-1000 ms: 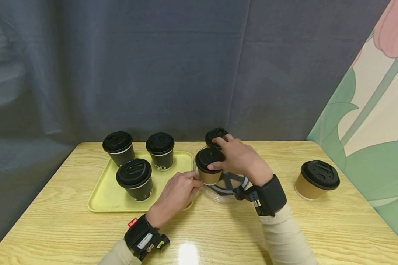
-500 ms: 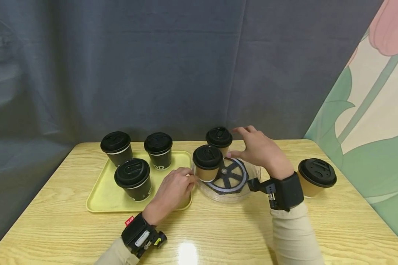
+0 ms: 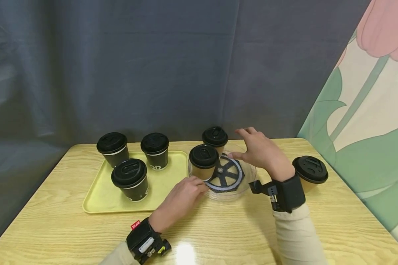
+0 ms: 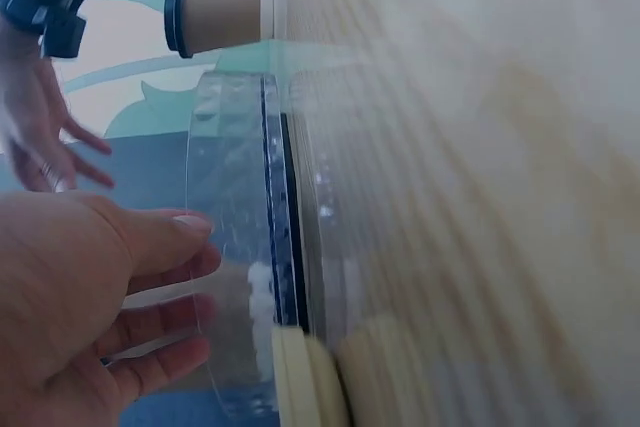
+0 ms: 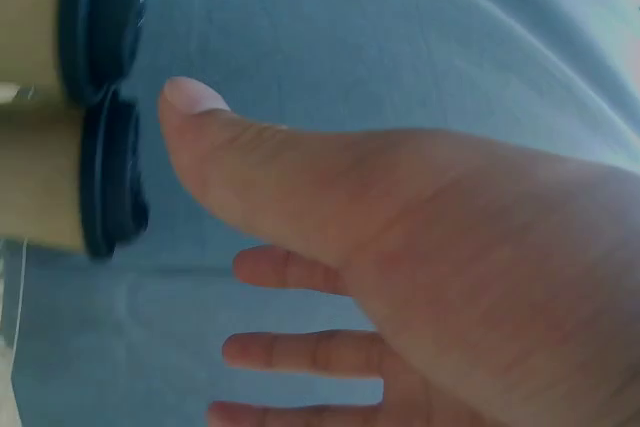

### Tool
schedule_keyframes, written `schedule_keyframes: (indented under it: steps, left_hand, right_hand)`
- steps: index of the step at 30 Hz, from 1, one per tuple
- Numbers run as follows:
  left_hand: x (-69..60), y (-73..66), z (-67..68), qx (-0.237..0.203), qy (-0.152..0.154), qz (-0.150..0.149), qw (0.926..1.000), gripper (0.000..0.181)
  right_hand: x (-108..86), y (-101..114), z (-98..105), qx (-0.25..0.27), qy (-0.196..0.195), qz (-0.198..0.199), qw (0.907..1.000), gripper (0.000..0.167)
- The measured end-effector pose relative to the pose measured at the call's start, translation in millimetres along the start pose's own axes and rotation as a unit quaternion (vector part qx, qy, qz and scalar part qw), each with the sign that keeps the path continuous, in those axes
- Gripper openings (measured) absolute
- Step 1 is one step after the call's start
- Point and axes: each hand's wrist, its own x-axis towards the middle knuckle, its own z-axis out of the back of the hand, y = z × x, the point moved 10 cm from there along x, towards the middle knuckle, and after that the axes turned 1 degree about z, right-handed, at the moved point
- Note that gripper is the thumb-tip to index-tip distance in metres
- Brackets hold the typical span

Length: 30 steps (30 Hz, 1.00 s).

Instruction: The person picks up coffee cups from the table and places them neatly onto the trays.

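A round clear plastic tray [image 3: 248,180] with a dark spoked disc [image 3: 223,176] stands mid-table. A brown paper cup with black lid [image 3: 203,157] stands upright on its left side. Another lidded brown cup [image 3: 215,138] stands just behind. My left hand [image 3: 182,197] is at the tray's front-left edge; in the left wrist view its thumb [image 4: 175,232] and spread fingers reach the clear rim, though a firm hold cannot be made out. Over the tray's right side hovers my right hand [image 3: 263,152], fingers spread and nothing in it, apart from both cups.
A yellow tray [image 3: 96,198] to the left bears black lidded cups [image 3: 130,178], [image 3: 155,151] and one more black cup [image 3: 112,149] at its back corner. Another brown lidded cup [image 3: 310,173] stands on the right, partly behind my wrist. A grey curtain [image 3: 152,73] hangs behind the table.
My right hand has let go of the brown cup, now standing on the clear tray, and drawn back to the right. My left hand has slid slightly right along the tray's front edge.
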Motion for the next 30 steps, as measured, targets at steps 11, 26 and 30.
schedule_keyframes:
  steps: [11,26,30]
  left_hand:
    - [-3.3,24.4,4.3,-0.031,-0.012,0.027,0.9991,0.015]
    - [-0.5,1.6,2.9,-0.031,0.017,-0.035,0.9988,0.023]
    - [-1.1,5.4,-2.4,-0.041,0.046,-0.012,0.998,0.029]
  right_hand:
    - [-20.8,-60.1,17.5,0.013,-0.01,-0.064,0.9978,0.086]
    - [-54.0,-146.5,23.1,0.023,-0.009,-0.129,0.9913,0.09]
    - [-56.9,-157.8,14.5,0.028,0.015,-0.138,0.99,0.091]
